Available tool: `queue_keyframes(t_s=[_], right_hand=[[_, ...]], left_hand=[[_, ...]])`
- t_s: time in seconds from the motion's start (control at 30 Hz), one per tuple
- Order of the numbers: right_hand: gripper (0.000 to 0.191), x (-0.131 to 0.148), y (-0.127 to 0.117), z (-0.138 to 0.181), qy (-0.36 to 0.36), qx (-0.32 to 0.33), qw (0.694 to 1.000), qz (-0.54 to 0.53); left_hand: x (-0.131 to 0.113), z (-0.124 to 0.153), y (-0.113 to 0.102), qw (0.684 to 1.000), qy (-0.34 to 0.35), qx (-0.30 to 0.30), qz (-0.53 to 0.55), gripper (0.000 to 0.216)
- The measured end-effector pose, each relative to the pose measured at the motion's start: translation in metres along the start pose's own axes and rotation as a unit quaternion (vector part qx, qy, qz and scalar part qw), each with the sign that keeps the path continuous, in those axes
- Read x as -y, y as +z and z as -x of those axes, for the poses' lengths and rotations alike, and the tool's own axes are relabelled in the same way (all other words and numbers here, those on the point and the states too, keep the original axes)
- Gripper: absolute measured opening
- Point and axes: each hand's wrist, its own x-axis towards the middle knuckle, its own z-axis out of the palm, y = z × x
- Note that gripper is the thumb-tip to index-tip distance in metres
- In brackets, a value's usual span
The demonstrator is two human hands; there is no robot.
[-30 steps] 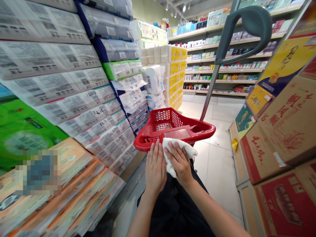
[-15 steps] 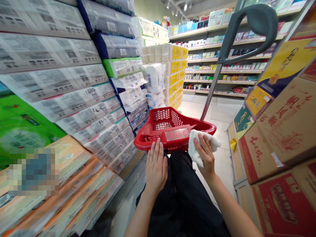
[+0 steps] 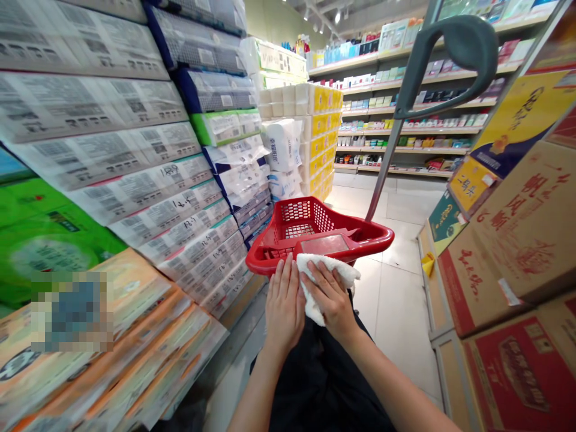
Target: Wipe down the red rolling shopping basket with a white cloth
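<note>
Left hand (image 3: 284,306) is laid flat, unclenched, on near rim of red basket (image 3: 260,263), presumably for steadiness; just right, white cloth (image 3: 348,274) is held there by right hand (image 3: 333,303), fingers spread, likely for coverage.

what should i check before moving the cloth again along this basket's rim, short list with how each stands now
1. White fluffy cloth under the right hand: ok, fingers lie across it at the near rim.
2. Left hand at the red perforated plastic basket: ok, fingertips at the near rim.
3. Room between hands: not ok for a leftward move, I'd say; they are close side by side.
4. Grey looped plastic handle out of the way: ok, raised well above both hands.
5. Rim beneath the cloth clean: cannot tell, it's covered.
</note>
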Motion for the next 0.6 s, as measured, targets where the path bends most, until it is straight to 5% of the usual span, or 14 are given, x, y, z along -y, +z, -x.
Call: queue_keyframes(t_s=[0.13,0.33,0.6], right_hand=[[0.052,-0.032,-0.018,0.012,-0.011,0.012,1.0,0.014],[0.056,-0.065,-0.036,0.032,0.069,-0.051,0.996,0.005],[0.058,-0.015,-0.013,0.019,0.13,-0.065,0.989,-0.031]], left_hand=[[-0.002,-0.001,-0.001,1.0,-0.007,0.004,0.0,0.064],[-0.003,-0.001,0.001,1.0,-0.015,-0.001,0.013,0.064],[-0.004,0.0,0.003,1.0,-0.016,-0.006,0.01,0.063]])
